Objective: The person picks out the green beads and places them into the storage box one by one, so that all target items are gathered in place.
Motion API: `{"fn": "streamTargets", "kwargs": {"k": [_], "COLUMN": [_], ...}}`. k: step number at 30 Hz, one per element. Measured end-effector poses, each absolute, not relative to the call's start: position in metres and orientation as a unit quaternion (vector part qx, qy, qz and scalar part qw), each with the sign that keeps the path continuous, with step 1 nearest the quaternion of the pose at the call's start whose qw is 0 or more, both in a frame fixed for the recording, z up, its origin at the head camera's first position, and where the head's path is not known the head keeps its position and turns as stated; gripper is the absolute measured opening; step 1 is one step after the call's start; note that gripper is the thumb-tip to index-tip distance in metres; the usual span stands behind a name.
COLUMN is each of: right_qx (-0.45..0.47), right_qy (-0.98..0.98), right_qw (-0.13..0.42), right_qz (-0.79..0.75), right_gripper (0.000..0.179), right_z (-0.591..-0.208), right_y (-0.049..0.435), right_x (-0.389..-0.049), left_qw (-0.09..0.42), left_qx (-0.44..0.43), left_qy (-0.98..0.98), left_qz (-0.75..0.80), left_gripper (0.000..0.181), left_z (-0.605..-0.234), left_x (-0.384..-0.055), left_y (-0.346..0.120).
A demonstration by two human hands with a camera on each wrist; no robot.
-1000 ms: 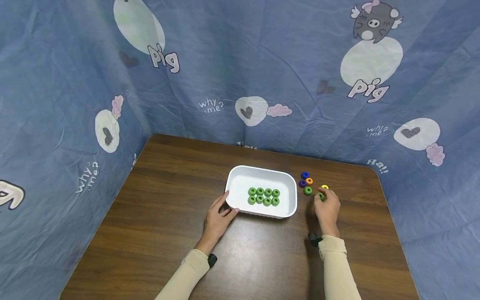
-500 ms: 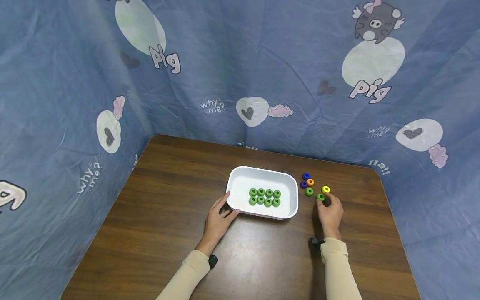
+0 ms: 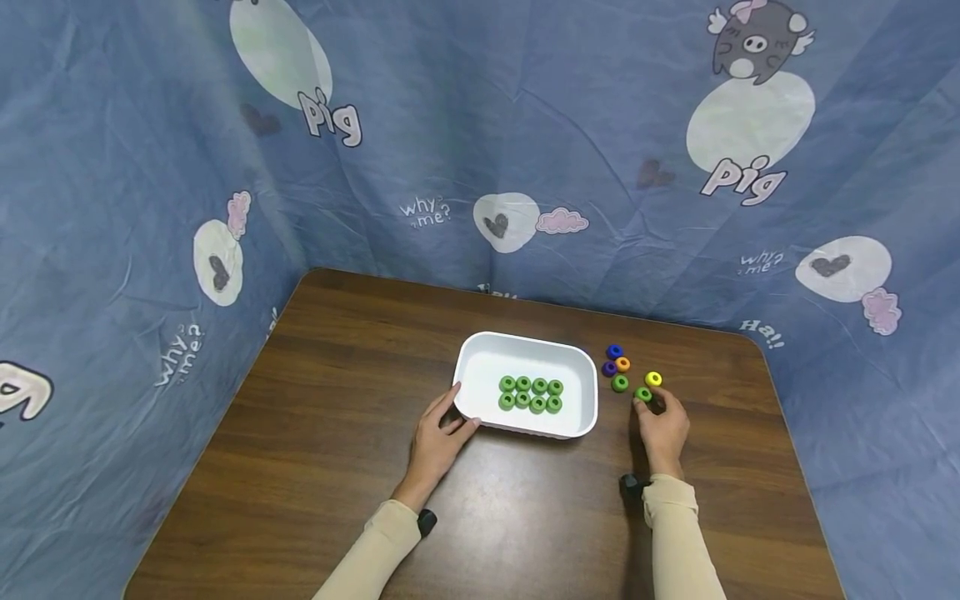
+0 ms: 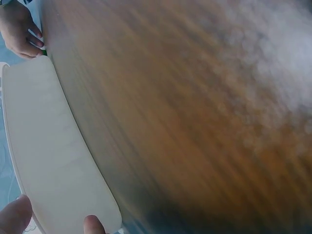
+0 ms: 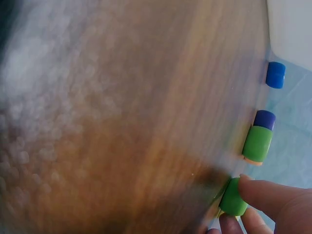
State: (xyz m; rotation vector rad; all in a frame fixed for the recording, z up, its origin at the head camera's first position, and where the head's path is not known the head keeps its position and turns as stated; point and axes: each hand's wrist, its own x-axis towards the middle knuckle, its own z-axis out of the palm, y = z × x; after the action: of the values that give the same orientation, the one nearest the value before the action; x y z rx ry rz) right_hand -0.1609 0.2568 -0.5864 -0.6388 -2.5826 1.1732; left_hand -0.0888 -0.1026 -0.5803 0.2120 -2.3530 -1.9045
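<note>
A white plastic tray (image 3: 480,340) sits on the table, with several green rings (image 3: 522,384) in two rows inside. My left hand (image 3: 435,446) rests at its near left corner, fingers and thumb spread. In the left wrist view, the fingertips touch the tray's outer wall (image 4: 53,141). To the right of the tray, my right hand (image 3: 663,427) pinches a green ring (image 3: 642,394) between thumb and fingers, low at the table. The right wrist view shows the thumb against that green ring (image 5: 234,197); part of the other fingers is cut off.
Near the right hand are a yellow ring (image 3: 653,379), another green ring (image 3: 620,383), an orange ring (image 3: 622,364), a purple ring (image 3: 609,368) and a blue ring (image 3: 615,352). Blue printed cloth (image 3: 420,150) hangs behind the brown wooden table (image 3: 337,375).
The right hand has shifted slightly back toward the person, uncovering the yellow ring and more of the green ring at its fingertips. The left hand stays at the tray corner.
</note>
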Motion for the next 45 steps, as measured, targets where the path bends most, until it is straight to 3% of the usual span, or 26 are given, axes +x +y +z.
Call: {"fn": "streamTargets", "kwargs": {"k": [15,45], "right_qx": [-0.213,-0.212], "right_qy": [-0.89,-0.883], "right_qw": [0.093,0.098], "right_qz": [0.393,0.408], "right_gripper": [0.042,0.038], "right_z": [-0.5869,-0.5813], "right_y": [0.2567,0.2505], "right_x": [-0.1636,-0.1569], "left_qw": [0.044,0.041], "left_qx": [0.081,0.073], "left_qy": [-0.773,-0.773], "left_qz": [-0.628,-0.628], "left_gripper": [0.07,0.07], "left_z": [-0.581,-0.5792], "left_x": [-0.0881,-0.0873], "left_y": [-0.1028,-0.103]}}
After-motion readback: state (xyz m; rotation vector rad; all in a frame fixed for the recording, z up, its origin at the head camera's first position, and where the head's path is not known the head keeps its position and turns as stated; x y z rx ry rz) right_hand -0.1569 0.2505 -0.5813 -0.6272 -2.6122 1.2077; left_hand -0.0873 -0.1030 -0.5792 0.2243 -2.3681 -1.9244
